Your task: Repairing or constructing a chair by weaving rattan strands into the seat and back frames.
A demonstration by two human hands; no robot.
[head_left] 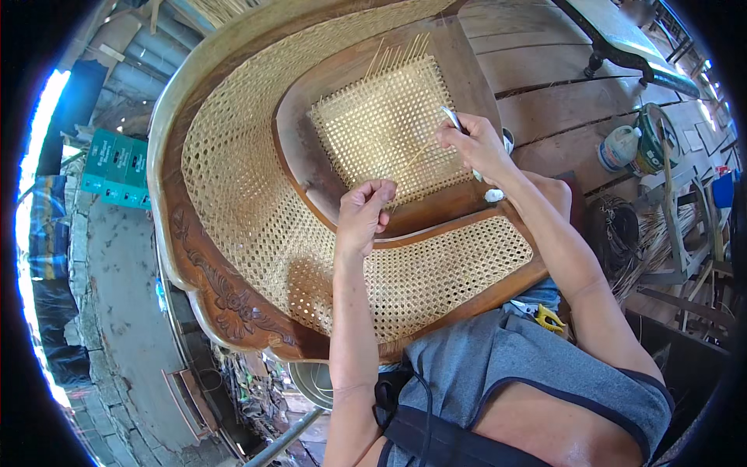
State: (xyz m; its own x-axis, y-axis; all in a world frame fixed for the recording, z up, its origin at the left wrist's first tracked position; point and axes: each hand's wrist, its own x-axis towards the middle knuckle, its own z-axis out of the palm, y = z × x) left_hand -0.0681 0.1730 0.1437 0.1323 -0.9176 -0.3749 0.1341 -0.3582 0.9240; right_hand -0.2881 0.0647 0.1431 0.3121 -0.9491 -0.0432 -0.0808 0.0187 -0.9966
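A carved wooden chair (299,128) with woven cane panels lies before me. Its squarish inner panel (366,117) is pale open-weave cane, and several loose strand ends (401,58) stick out past its far edge. My left hand (364,214) is closed in a pinch over the panel's near edge; a thin cane strand (416,159) appears to run from its fingertips toward the other hand. Over the panel's right side, my right hand (478,148) is closed around a slim tool (451,118) with a shiny metal end and dark handle. Its fingers partly hide the tool.
Curved cane panels (226,163) and a carved rim (233,300) surround the seat. A small white piece (493,195) is at its right edge. Beside my waist is a yellow-handled tool (548,319). A pale jug (620,148) and green bucket (655,136) stand right; a teal box (117,167) is left.
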